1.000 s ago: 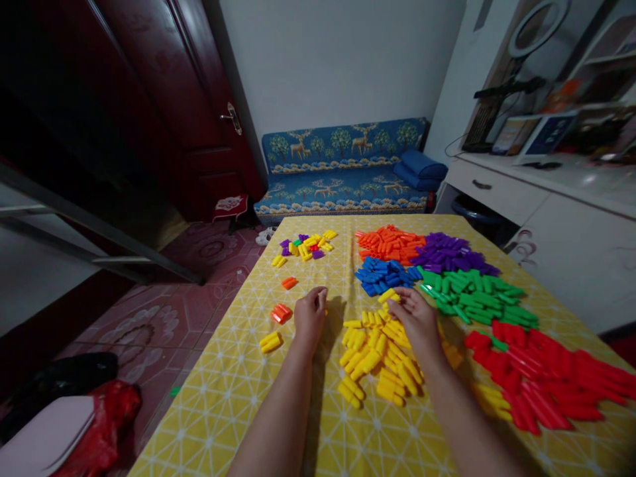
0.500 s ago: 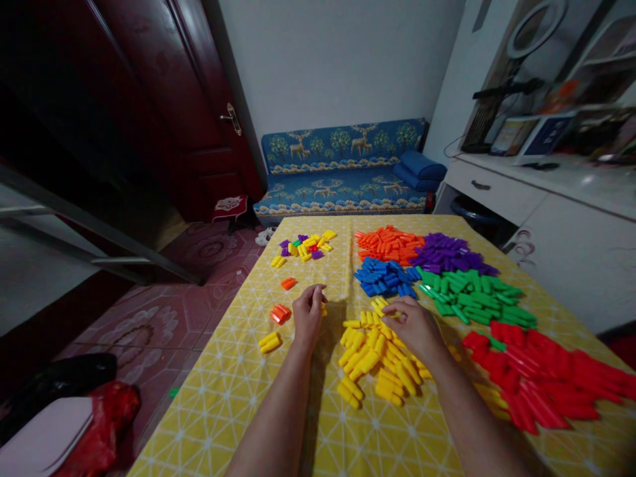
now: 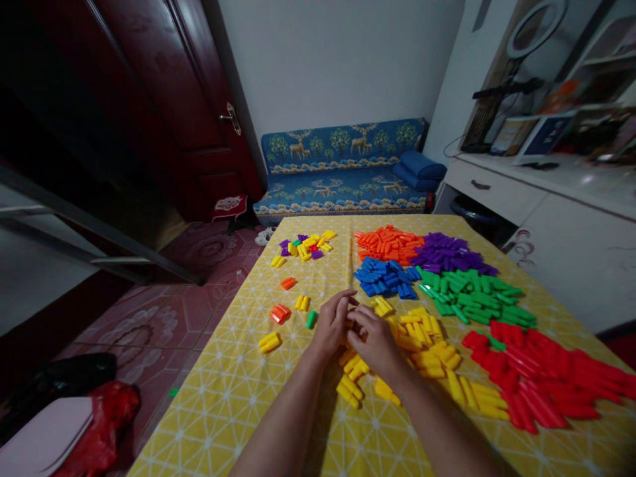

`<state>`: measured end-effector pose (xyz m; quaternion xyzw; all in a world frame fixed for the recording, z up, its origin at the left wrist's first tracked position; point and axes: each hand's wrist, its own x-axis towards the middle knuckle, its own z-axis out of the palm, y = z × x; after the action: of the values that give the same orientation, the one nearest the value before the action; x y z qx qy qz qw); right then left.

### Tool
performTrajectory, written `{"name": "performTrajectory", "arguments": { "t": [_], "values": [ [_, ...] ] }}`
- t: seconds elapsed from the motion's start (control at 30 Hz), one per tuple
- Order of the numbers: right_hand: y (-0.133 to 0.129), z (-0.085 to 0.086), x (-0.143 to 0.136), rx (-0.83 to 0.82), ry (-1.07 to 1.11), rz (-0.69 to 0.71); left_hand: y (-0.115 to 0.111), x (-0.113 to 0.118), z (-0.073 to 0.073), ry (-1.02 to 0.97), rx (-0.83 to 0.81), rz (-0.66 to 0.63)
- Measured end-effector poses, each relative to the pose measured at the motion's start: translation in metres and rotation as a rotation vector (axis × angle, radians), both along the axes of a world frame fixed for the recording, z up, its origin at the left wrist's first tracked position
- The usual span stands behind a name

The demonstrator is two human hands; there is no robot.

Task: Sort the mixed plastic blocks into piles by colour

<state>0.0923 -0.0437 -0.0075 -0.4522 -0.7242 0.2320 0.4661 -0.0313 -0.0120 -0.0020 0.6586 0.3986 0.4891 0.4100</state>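
My left hand (image 3: 330, 326) and my right hand (image 3: 375, 339) meet over the left edge of the yellow block pile (image 3: 424, 331). Their fingers are curled together, and a bit of yellow seems to show between them, but what they hold is mostly hidden. Just left of my left hand lie a small green block (image 3: 311, 319) and a yellow block piece (image 3: 301, 303). Further left are a joined orange-red piece (image 3: 280, 314), a smaller orange piece (image 3: 288, 283) and another yellow piece (image 3: 269, 342).
Sorted piles of orange (image 3: 390, 244), purple (image 3: 452, 254), blue (image 3: 386, 277), green (image 3: 477, 297) and red blocks (image 3: 546, 374) lie on the right of the yellow tablecloth (image 3: 218, 404). A mixed-colour group (image 3: 305, 246) sits at the far left. Behind the table stands a blue sofa (image 3: 342, 182).
My left hand has moved right and my right hand left, so they now meet. A green block and a yellow piece show where my left hand was.
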Motion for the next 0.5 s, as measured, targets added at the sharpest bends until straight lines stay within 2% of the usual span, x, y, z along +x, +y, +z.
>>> {"name": "performTrajectory", "arguments": {
  "t": [0.07,0.13,0.17,0.23,0.3,0.33,0.4,0.5],
  "values": [
    [0.000,0.001,0.001,-0.003,0.006,-0.029,0.003,-0.005,0.000,0.071,0.021,0.015],
    [0.002,0.002,0.007,-0.042,0.024,-0.079,0.006,-0.015,0.002,0.230,0.073,0.128],
    [0.003,0.001,0.011,-0.073,0.039,-0.114,0.009,-0.023,0.003,0.333,0.104,0.231],
    [0.005,0.001,0.022,-0.150,0.077,-0.186,0.013,-0.041,0.004,0.533,0.150,0.520],
    [0.008,0.000,0.031,-0.225,0.102,-0.245,0.018,-0.061,0.003,0.672,0.115,0.816],
    [0.009,0.000,0.034,-0.248,0.101,-0.267,0.020,-0.069,0.002,0.733,0.067,0.912],
    [0.010,0.000,0.038,-0.247,0.066,-0.298,0.023,-0.082,-0.002,0.831,-0.053,0.974],
    [0.011,-0.001,0.037,-0.165,-0.023,-0.312,0.025,-0.088,-0.008,0.879,-0.146,0.916]
  ]
}}
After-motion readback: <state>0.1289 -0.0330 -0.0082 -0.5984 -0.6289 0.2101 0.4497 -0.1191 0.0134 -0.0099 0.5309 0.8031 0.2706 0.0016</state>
